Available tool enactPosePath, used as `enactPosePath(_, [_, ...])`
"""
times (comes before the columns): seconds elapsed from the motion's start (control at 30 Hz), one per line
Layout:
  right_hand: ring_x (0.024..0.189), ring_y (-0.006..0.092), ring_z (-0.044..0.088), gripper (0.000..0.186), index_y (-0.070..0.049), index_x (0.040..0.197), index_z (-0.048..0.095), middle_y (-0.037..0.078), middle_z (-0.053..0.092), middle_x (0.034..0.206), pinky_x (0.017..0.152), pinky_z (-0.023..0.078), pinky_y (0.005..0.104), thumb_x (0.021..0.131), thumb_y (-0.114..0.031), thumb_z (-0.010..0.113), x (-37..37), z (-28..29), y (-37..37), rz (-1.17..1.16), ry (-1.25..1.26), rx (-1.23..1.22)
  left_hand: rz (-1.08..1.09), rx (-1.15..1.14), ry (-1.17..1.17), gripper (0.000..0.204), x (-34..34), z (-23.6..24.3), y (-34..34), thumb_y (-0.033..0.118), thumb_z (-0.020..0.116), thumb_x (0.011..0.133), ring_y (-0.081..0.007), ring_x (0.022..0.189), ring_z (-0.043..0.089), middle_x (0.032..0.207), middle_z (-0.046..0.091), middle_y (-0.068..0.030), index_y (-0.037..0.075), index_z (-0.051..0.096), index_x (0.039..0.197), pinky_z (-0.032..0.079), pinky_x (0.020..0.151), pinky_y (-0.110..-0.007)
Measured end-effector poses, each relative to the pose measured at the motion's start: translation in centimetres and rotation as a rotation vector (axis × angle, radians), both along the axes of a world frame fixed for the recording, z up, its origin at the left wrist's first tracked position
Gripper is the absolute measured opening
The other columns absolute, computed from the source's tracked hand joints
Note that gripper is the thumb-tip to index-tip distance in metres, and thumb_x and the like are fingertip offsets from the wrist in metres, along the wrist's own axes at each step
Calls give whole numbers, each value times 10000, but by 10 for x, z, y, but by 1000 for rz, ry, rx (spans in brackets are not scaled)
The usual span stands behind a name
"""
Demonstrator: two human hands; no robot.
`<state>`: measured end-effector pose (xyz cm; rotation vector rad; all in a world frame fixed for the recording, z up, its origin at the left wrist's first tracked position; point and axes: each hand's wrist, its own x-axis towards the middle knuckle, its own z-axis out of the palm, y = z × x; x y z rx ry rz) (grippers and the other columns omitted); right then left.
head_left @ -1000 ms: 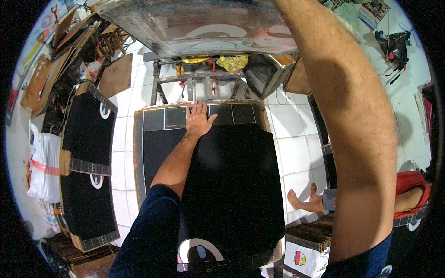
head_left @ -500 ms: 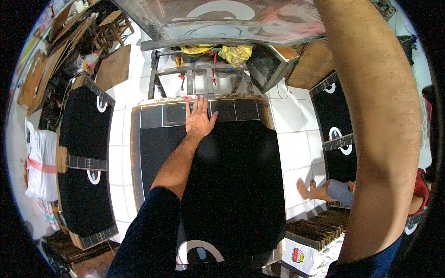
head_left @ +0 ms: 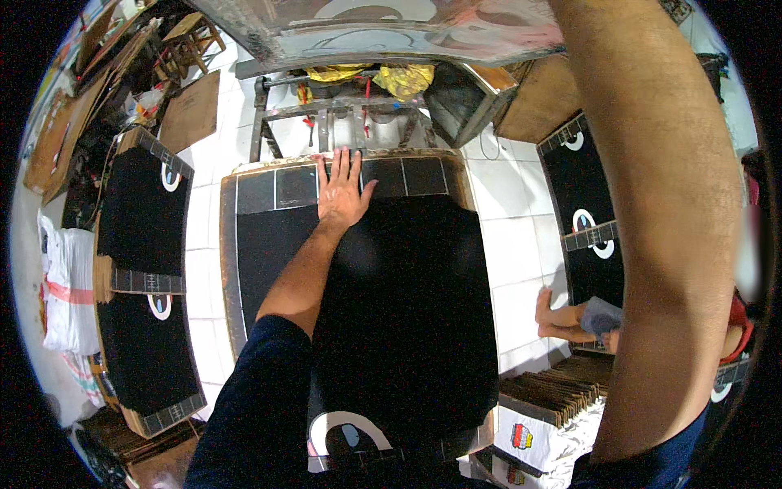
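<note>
My left hand (head_left: 343, 196) lies flat with fingers spread at the far edge of a board (head_left: 295, 187), on its dark strip ruled with white lines. Its wrist crosses the far edge of a black fabric piece (head_left: 407, 310) spread over the board. A printed white-and-blue eye shape (head_left: 352, 440) shows at the fabric's near end. My right forearm (head_left: 676, 212) reaches up along the right side, and the hand is beyond the top of the picture. Above the board's far end a tilted printing screen (head_left: 366, 42) in a dark frame bears a matching eye shape; what holds it up is hidden.
More black fabric pieces with eye prints lie on boards at left (head_left: 147, 212) and right (head_left: 574, 175). Beyond my board stands a metal rack (head_left: 326, 122) with yellow cloths. Folded white cloth (head_left: 69, 289) is stacked far left. Another person's bare feet (head_left: 546, 314) rest near the right boards.
The whole view has shifted slightly, so the board and screen appear a little higher and further left. My left hand stays flat on the board. The other person's feet have moved slightly.
</note>
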<state>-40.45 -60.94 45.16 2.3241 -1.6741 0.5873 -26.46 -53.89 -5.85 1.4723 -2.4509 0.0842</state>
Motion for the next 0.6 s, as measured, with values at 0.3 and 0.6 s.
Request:
enactPosePath(0.3, [1312, 374, 597, 956, -44, 1346, 669, 270, 616, 1399, 1123, 437, 399, 839, -843, 536, 7, -12, 15, -107, 12, -45, -649, 164, 193, 650, -136, -12, 160, 428, 641, 985, -314, 1524, 321, 1587, 433, -161, 3, 522, 1462, 167, 1272, -576])
enactPosePath(0.6, [1300, 379, 606, 962, -45, 1347, 670, 266, 621, 1392, 1121, 444, 403, 839, -850, 527, 4, -15, 11, -79, 15, -62, -588, 163, 267, 660, -144, -23, 167, 377, 647, 983, -326, 1515, 337, 1591, 419, -175, -13, 471, 1485, 169, 1270, -592])
